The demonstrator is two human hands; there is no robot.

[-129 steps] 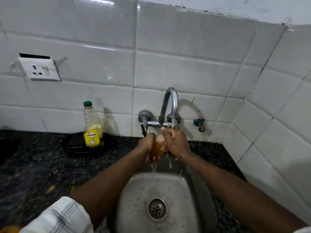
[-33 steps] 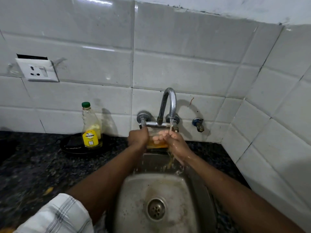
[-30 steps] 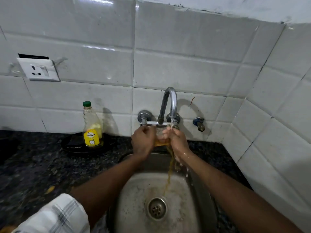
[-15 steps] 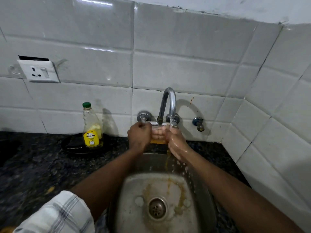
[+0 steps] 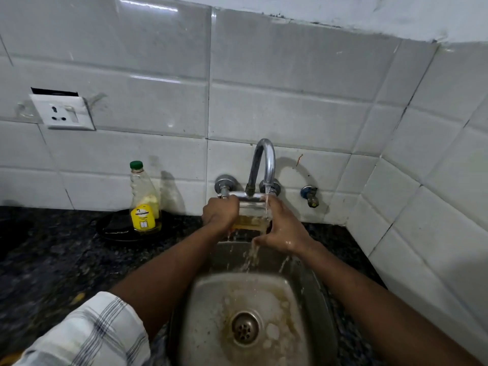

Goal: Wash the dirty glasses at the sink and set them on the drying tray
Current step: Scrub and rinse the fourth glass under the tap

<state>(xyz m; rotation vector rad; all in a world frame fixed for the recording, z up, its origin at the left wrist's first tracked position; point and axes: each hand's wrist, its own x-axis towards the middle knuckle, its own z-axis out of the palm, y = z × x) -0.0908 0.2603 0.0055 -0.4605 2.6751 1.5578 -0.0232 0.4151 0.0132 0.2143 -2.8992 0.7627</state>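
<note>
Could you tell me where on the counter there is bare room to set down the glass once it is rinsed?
Bare dark counter lies left of the sink, in front of the black dish holding the soap bottle. A narrower strip runs right of the sink beside the tiled wall. Under the tap it is crowded.

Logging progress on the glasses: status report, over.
Both hands, left and right, gripping glass under running tap. Amber water spilling into sink. Not yet traywards. Nothing in the way.

Counts at the sink

One glass (image 5: 250, 219), two hands (left hand (image 5: 220, 213), right hand (image 5: 282, 231)), one tap (image 5: 261, 165), one sink (image 5: 206, 313), one bottle (image 5: 144, 200), one socket (image 5: 62, 112).
</note>
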